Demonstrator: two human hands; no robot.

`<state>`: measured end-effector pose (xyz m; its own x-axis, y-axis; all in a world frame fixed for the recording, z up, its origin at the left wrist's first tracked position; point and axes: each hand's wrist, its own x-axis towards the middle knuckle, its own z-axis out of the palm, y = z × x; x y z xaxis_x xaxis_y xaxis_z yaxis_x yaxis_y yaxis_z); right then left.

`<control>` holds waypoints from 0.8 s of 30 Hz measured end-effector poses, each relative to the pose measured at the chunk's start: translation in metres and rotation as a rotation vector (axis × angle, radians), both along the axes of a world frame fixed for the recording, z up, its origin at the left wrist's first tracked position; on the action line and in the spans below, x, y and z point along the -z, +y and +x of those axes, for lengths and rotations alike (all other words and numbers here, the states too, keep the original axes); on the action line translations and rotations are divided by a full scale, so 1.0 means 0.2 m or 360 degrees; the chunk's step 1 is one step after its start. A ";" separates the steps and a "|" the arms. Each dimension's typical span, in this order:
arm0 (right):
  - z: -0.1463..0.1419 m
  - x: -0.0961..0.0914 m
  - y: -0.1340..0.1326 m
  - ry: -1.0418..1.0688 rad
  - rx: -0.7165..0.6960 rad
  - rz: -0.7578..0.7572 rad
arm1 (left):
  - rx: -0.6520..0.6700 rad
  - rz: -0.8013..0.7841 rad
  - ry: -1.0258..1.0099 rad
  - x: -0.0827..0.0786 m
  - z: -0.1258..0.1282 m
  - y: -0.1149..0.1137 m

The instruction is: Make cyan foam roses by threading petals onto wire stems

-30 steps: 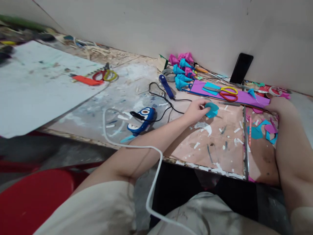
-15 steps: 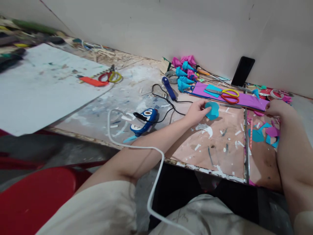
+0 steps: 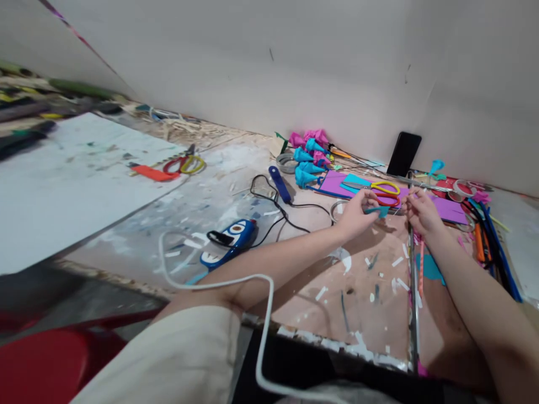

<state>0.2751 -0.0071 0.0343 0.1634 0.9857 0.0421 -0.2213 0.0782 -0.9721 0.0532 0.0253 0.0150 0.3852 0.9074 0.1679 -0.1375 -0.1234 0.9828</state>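
My left hand [image 3: 357, 214] is closed, thumb and fingers pinching a small teal paper piece [image 3: 381, 211], now seen nearly edge-on. Just to its right, my right hand [image 3: 422, 212] is closed in a fingertip pinch on a thin pale stem [image 3: 397, 210], which points toward the teal paper. Above the right hand shows a blue paper flower [image 3: 437, 166]; whether it joins that stem, I cannot tell. Behind both hands lies a purple sheet [image 3: 450, 209] with yellow-and-red-handled scissors [image 3: 385, 188] and a blue paper piece [image 3: 353, 183] on it.
Pink and blue paper flowers [image 3: 309, 168] lie at the back beside a tape roll [image 3: 286, 163]. A black phone [image 3: 404, 154] leans on the wall. A blue device [image 3: 229, 244] with a black cord and a white cable [image 3: 263, 314] are left. Pliers [image 3: 185, 164] rest farther left.
My right hand has come left from the purple sheet's right end to beside my left hand. The teal paper has turned from face-on to edge-on. The view has tilted up.
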 end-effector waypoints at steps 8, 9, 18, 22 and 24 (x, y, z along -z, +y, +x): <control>-0.05 0.10 -0.04 0.0255 -0.0028 -0.0097 | -0.0179 -0.0024 0.0095 0.05 -0.06 0.01; -0.05 0.11 -0.04 0.0276 -0.0010 -0.0107 | -0.0141 -0.0021 0.0102 0.05 -0.07 0.00; -0.19 0.15 -0.08 0.0381 0.0234 -0.0050 | 0.0004 -0.0051 0.0028 0.06 -0.05 -0.03; -0.29 0.12 -0.11 0.0345 0.0352 -0.0036 | -0.0016 -0.0024 -0.0025 0.07 -0.04 -0.02; -0.31 0.11 -0.12 0.0296 0.0399 -0.0012 | -0.0015 -0.0093 -0.0086 0.08 -0.04 -0.01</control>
